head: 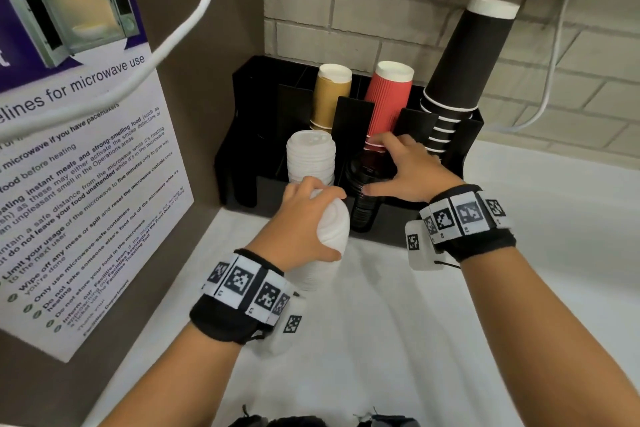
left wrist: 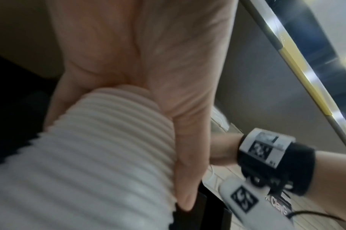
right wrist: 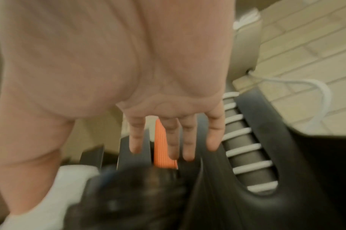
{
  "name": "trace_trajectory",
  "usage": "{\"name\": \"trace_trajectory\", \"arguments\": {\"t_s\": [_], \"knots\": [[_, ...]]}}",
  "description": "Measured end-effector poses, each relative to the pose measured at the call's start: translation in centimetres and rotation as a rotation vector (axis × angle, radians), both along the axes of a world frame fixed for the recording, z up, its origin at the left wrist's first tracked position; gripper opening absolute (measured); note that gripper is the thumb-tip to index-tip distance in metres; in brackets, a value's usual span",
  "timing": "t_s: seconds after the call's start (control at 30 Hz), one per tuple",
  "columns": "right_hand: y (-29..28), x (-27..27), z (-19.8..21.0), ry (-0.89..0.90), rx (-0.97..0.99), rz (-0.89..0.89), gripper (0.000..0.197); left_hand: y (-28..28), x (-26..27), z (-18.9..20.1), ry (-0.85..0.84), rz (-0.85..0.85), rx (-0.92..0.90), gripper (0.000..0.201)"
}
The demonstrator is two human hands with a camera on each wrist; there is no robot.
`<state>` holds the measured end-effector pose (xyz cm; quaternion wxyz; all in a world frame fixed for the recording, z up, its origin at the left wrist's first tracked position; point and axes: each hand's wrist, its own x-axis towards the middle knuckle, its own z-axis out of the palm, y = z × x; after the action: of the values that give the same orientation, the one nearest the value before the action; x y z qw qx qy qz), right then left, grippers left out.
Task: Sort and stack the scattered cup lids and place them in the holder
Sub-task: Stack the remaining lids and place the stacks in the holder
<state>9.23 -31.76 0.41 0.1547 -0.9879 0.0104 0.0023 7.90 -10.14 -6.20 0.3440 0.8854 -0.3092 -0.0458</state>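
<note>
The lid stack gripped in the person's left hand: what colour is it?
White. The lid stack shows best in the head view; the left wrist view shows its ribbed edges.

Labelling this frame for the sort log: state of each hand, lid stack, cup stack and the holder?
left hand: grips white lid stack
white lid stack: held, tilted, outside holder
right hand: open, over black lids
black lid stack: in holder
second white lid stack: upright in holder
holder: on counter, leftmost slot looks empty
red cups: upside down, nested

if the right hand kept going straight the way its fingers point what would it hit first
Probably the red ribbed cup stack: the right hand reaches over the black lids, fingertips already near it. Depth is unclear.
</note>
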Motion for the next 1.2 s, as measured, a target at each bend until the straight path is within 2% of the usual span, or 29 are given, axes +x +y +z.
{"name": "trace_trajectory", "arguments": {"t_s": [0.13, 0.23, 0.33, 0.43, 0.53, 0.73, 1.0, 1.2], "knots": [[0.7, -3.4, -0.3, -0.248, 0.401, 0.026, 0.060, -1.3, 0.1, -0.4, 0.038, -0.026, -0.111, 0.094], [2.1, -5.9, -1.5, -0.204, 0.530, 0.028, 0.049, -1.5, -0.3, -0.7, 0.107, 0.010, -0.229, 0.108], [3.4, -7.1, -2.6, -0.091, 0.523, 0.046, 0.065, -0.6, -0.8, -1.3, 0.211, 0.022, -0.304, 0.122], [4.5, -7.3, -3.5, -0.052, 0.511, 0.034, 0.078, 1.6, -0.5, -1.6, 0.299, 0.002, -0.280, 0.123], [5.4, -7.0, -4.0, -0.059, 0.515, 0.009, 0.076, 3.5, 0.0, -1.4, 0.334, 0.005, -0.226, 0.112], [5.9, -6.5, -4.4, -0.032, 0.469, -0.042, 0.072, 4.6, 0.3, -0.9, 0.279, 0.060, -0.348, 0.095], [5.7, -6.3, -4.4, -0.086, 0.515, -0.055, 0.076, 4.4, -0.6, -0.5, 0.279, 0.044, -0.403, 0.100], [5.7, -6.9, -2.2, -0.232, 0.620, -0.014, 0.067, 2.7, -1.5, 0.6, 0.181, 0.037, -0.517, 0.112]]}}
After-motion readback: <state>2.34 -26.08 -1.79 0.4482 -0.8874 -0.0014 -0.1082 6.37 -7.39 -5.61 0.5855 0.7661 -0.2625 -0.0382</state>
